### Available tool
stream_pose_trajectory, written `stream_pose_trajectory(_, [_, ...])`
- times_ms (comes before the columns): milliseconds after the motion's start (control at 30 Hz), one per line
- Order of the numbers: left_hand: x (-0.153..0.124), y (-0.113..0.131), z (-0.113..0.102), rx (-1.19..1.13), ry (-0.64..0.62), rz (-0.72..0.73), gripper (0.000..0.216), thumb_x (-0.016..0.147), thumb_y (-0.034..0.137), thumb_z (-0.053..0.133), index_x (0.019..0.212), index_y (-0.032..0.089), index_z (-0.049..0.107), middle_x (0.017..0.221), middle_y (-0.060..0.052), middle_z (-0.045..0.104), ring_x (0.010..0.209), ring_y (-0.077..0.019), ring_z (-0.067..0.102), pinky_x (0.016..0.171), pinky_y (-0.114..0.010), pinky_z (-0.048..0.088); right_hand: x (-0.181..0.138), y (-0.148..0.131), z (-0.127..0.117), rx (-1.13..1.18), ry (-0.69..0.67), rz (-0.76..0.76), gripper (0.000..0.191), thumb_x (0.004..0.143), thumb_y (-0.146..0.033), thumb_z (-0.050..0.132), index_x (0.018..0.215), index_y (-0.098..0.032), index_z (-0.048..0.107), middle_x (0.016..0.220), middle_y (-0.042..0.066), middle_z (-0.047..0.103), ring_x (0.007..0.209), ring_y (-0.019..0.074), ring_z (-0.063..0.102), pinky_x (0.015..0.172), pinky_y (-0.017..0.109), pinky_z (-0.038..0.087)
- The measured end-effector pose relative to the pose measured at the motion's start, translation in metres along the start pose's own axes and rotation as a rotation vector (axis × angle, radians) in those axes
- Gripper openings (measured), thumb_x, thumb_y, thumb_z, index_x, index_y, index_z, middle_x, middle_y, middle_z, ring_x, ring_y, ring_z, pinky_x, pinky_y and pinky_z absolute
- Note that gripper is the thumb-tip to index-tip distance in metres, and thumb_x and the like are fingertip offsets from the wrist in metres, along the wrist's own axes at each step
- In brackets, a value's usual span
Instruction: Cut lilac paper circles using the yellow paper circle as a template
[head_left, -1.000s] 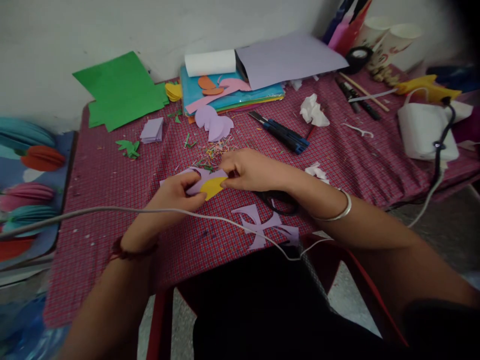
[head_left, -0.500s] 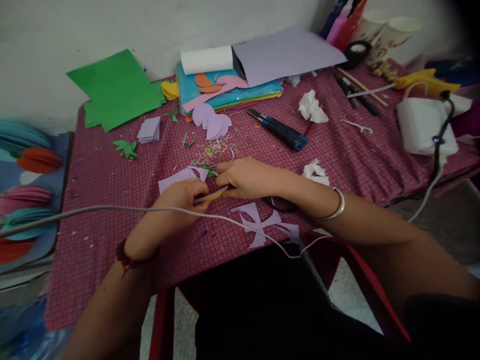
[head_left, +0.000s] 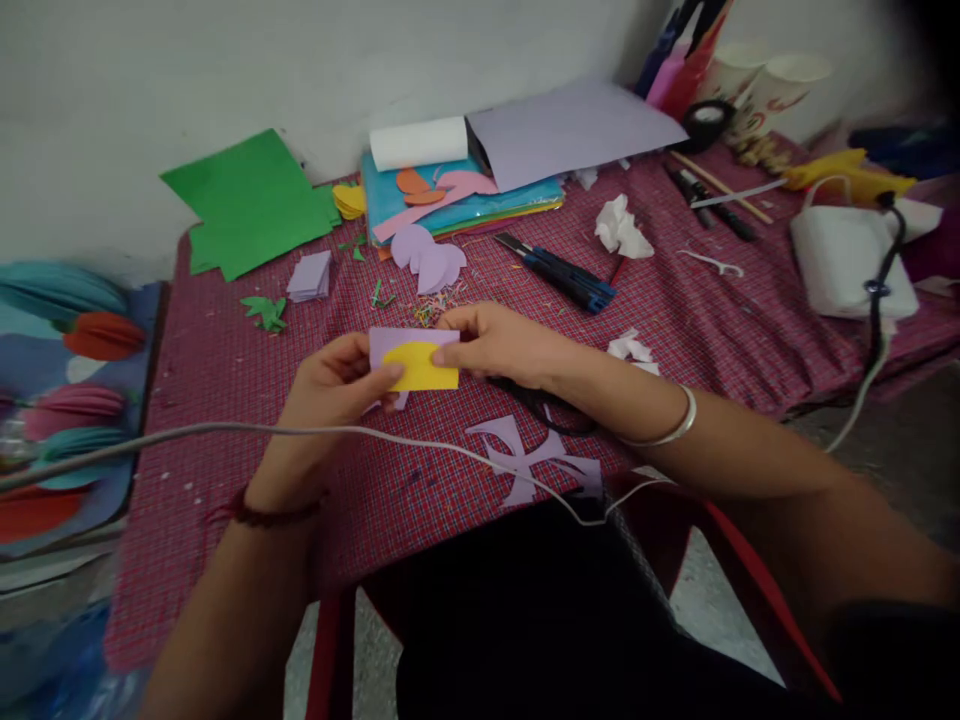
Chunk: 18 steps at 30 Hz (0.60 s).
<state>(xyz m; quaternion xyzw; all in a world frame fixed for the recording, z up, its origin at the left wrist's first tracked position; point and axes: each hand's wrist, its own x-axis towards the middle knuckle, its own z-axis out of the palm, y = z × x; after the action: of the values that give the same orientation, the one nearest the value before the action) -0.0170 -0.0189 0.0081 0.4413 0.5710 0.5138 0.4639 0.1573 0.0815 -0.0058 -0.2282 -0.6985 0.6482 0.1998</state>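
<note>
A small lilac paper piece [head_left: 390, 343] with a yellow half-round piece [head_left: 421, 367] laid on its front is held up a little above the red checked tablecloth [head_left: 225, 380]. My left hand [head_left: 334, 385] pinches the pair at the left edge. At the right edge, my right hand [head_left: 499, 343] pinches the same pair. Black scissors [head_left: 544, 408] lie partly hidden under my right wrist. A lilac cross-shaped offcut [head_left: 525, 455] lies close to the table's near edge.
Green sheets [head_left: 251, 200], a stack of coloured paper [head_left: 465, 195], a white roll [head_left: 418, 143] and a lilac sheet [head_left: 570, 125] lie at the back. Lilac circles [head_left: 429, 258], a blue cutter [head_left: 559, 270], crumpled tissue [head_left: 619, 225], pens, paper cups [head_left: 765, 85] and a white bag [head_left: 847, 260] stand around. A white cable [head_left: 225, 432] crosses in front.
Both hands have lifted the lilac and yellow pieces off the cloth and turned them flat toward me; half a second ago the yellow piece was edge-on, low between the fingers.
</note>
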Motion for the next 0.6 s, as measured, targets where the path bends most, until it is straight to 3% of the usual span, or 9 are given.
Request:
stream_pose_trajectory(100, [0.001,0.007,0.001,-0.368,0.077,-0.006,0.022,0.076,0.039,0.066,0.073,0.018,0.06,0.054,0.002,0.057,0.047,-0.0096,0.051,0.044,-0.019,0.042,0.001,0.001,-0.002,0.507,-0.036,0.143,0.024,0.071,-0.03,0.068,0.072,-0.018,0.047,0.047,-0.01,0.041,0.038,0.0039,0.028,0.037,0.018,0.016])
stream_pose_trajectory(200, [-0.002,0.007,0.005,-0.374,0.003,-0.067,0.026,0.077,0.04,0.065,0.07,0.015,0.06,0.056,0.0,0.058,0.049,-0.0097,0.053,0.043,-0.019,0.043,0.001,-0.001,-0.003,0.722,-0.048,0.19,0.033,0.063,-0.03,0.076,0.069,-0.017,0.046,0.046,-0.01,0.041,0.037,0.0018,0.028,0.035,0.015,0.017])
stream_pose_trajectory(367, [-0.012,-0.01,0.021,-0.209,-0.049,-0.015,0.02,0.07,0.03,0.074,0.075,0.015,0.062,0.059,0.002,0.06,0.049,-0.0094,0.053,0.045,-0.02,0.044,0.001,-0.002,0.003,0.763,-0.002,0.223,0.034,0.058,-0.026,0.08,0.071,-0.014,0.05,0.049,-0.009,0.048,0.037,0.0007,0.032,0.035,0.014,0.019])
stream_pose_trajectory(600, [-0.015,-0.019,0.028,-0.075,0.04,0.092,0.033,0.084,0.043,0.059,0.07,0.014,0.06,0.06,-0.001,0.06,0.048,-0.0096,0.052,0.045,-0.023,0.044,0.002,0.006,0.01,0.69,-0.017,0.222,0.025,0.065,-0.027,0.074,0.071,-0.014,0.054,0.046,-0.009,0.046,0.036,0.0016,0.03,0.035,0.016,0.016])
